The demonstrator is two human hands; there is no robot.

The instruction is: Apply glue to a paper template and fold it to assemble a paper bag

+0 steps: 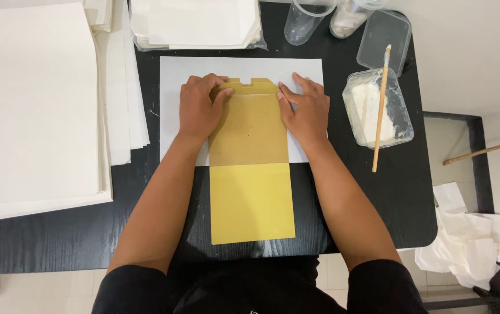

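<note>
A yellow card template (252,200) lies lengthwise on the black table (46,238), its upper half under a translucent sheet that looks brownish (249,131). Beneath it is a white paper sheet (171,75). My left hand (199,107) presses flat on the left edge of the brownish part, fingers near the notched top. On the right edge rests my right hand (307,110), fingers spread and pointing to the top corner. Neither hand grips anything.
A clear tub of white paste (378,107) with a wooden brush (381,110) across it stands right, its lid (384,38) behind. Plastic cups (305,20) at the back. Stacks of white paper (35,104) at the left, crumpled paper (471,241) on the floor.
</note>
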